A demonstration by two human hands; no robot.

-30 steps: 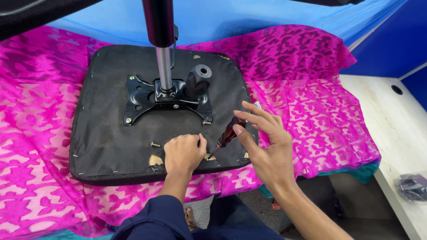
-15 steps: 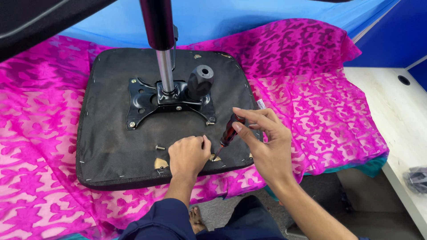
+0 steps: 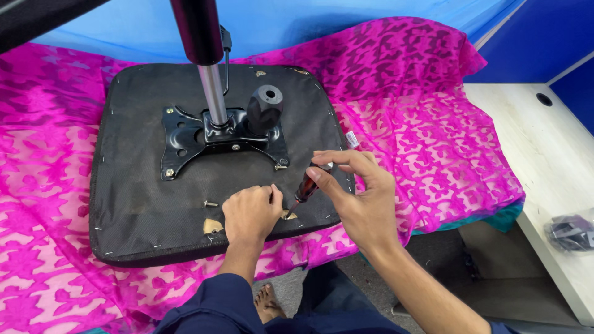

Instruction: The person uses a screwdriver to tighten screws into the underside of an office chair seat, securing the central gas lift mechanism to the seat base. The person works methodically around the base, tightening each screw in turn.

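Note:
An upturned black chair seat point(image 3: 142, 204) lies on a pink patterned cloth point(image 3: 421, 124). A black metal mounting plate point(image 3: 185, 139) with a chrome gas cylinder point(image 3: 213, 93) and a black knob point(image 3: 265, 108) is fixed to its middle. My right hand point(image 3: 362, 201) holds a screwdriver with a dark red handle point(image 3: 305, 187), its tip down at the seat's near edge. My left hand point(image 3: 250, 213) is curled into a fist on the seat right beside the tip; what its fingers pinch is hidden. A loose screw point(image 3: 211, 203) lies left of that hand.
A pale wooden desk point(image 3: 544, 161) stands to the right, with a dark bundle of parts point(image 3: 570, 232) on its near end. Blue partition walls point(image 3: 532, 43) rise behind. My bare foot point(image 3: 269, 303) shows on the floor below the seat.
The view has shifted slightly. My right hand has brought the screwdriver closer to the left fist, with its tip now down at the seat's near edge.

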